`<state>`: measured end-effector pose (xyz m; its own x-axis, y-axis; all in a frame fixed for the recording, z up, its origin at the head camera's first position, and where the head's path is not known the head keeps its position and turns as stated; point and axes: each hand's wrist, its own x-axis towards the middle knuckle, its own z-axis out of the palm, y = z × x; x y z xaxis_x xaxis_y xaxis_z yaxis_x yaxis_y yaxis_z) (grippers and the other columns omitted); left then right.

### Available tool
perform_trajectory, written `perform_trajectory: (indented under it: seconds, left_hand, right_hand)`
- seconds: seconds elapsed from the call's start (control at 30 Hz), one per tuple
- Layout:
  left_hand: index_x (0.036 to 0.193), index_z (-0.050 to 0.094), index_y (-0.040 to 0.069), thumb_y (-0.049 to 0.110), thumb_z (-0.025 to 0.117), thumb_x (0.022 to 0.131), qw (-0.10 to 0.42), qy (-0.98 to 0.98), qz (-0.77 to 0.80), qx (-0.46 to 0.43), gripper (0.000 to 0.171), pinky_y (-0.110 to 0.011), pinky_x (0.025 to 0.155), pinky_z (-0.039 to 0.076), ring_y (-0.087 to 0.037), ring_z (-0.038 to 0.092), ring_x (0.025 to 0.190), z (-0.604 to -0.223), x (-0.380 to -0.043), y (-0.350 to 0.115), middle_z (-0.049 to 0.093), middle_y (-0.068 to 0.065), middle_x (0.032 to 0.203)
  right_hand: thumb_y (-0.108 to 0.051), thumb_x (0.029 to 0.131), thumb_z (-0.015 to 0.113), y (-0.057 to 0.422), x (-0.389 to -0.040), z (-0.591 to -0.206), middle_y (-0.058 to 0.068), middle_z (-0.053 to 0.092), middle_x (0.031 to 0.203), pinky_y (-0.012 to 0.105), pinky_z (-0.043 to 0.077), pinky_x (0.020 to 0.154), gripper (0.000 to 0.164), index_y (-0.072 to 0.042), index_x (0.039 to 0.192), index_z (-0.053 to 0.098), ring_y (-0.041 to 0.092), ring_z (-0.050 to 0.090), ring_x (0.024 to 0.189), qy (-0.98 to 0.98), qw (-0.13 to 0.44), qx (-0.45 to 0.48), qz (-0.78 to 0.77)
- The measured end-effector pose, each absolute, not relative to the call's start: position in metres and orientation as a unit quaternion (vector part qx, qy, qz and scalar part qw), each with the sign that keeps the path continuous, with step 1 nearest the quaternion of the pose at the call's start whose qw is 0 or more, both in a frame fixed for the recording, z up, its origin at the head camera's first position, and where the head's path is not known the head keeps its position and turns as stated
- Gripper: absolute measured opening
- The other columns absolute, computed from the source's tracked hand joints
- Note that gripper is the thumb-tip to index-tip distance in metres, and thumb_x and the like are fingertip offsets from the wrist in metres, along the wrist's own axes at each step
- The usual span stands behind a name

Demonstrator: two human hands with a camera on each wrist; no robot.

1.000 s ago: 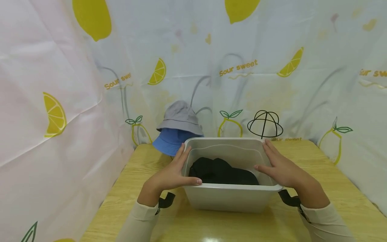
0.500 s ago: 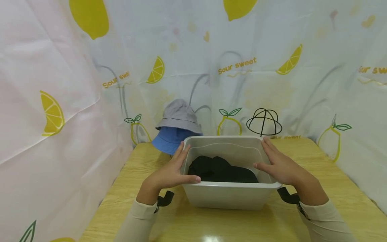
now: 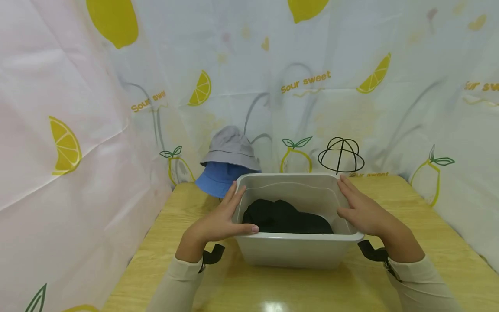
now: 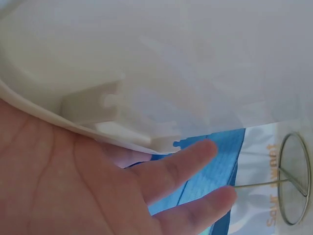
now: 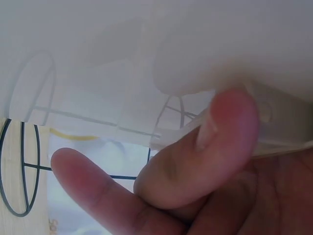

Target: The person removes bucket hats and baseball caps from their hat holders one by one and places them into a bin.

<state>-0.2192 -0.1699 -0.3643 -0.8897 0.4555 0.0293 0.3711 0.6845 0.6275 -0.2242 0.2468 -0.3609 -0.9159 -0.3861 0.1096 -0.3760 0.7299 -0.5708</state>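
Observation:
A pale grey plastic bin (image 3: 300,251) stands on the wooden table, with a black cap (image 3: 286,216) lying inside it. My left hand (image 3: 218,221) rests along the bin's left side, its thumb on the near rim. In the left wrist view, the fingers (image 4: 181,166) stretch out straight below the bin's rim. My right hand (image 3: 364,210) lies against the right side, fingertips near the far corner. The right wrist view shows one finger (image 5: 102,196) straight and another digit bent up at the bin's underside.
Behind the bin at left, a grey bucket hat (image 3: 230,149) sits over a blue bucket hat (image 3: 218,177). A black wire hat stand (image 3: 341,156) is at the back right. A lemon-print curtain (image 3: 249,52) encloses the table (image 3: 187,203).
My right thumb has drawn back toward the bin's right rim. The left hand, the bin and the black cap stay put; the view has tilted slightly.

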Motion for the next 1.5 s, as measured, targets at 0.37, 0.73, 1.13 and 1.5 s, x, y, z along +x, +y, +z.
perform_trajectory:
  seconds: [0.37,0.73,1.13,1.5]
  left_hand:
    - [0.166,0.002,0.039,0.072,0.075,0.080,0.045,0.926,0.279,0.251,0.118,-0.061,0.121,0.031,-0.034,0.011,0.160,-0.352,-0.221,-0.171,-0.009,-0.007,0.175]
    - [0.168,0.017,0.016,0.068,0.070,0.088,0.008,0.939,0.205,0.276,0.109,-0.058,0.125,0.024,-0.032,0.015,0.160,-0.321,-0.238,-0.164,0.015,-0.012,0.174]
    - [0.165,0.023,0.009,0.056,0.070,0.093,-0.091,0.958,0.101,0.252,0.098,-0.056,0.123,0.029,-0.038,0.028,0.155,-0.276,-0.266,-0.158,0.025,-0.017,0.170]
    - [0.165,0.023,0.007,0.055,0.071,0.093,-0.116,0.967,0.039,0.222,0.099,-0.056,0.125,0.025,-0.038,0.023,0.157,-0.258,-0.299,-0.151,0.020,-0.021,0.171]
  right_hand:
    - [-0.016,0.100,0.052,0.246,-0.223,-0.360,0.013,-0.009,0.174,0.074,0.018,0.117,0.082,-0.002,0.166,0.004,0.047,0.002,0.158,0.930,0.002,-0.206,-0.304]
    - [-0.019,0.101,0.054,0.246,-0.222,-0.363,0.017,-0.005,0.174,0.074,0.020,0.116,0.082,0.000,0.165,0.008,0.049,0.006,0.157,0.932,-0.002,-0.205,-0.298]
    - [-0.020,0.100,0.053,0.245,-0.222,-0.360,0.017,-0.003,0.174,0.073,0.020,0.117,0.082,0.001,0.165,0.008,0.048,0.007,0.158,0.934,-0.008,-0.204,-0.292]
    - [-0.022,0.101,0.053,0.245,-0.222,-0.361,0.014,-0.004,0.175,0.072,0.021,0.117,0.082,-0.002,0.166,0.008,0.048,0.008,0.157,0.938,-0.007,-0.203,-0.282]
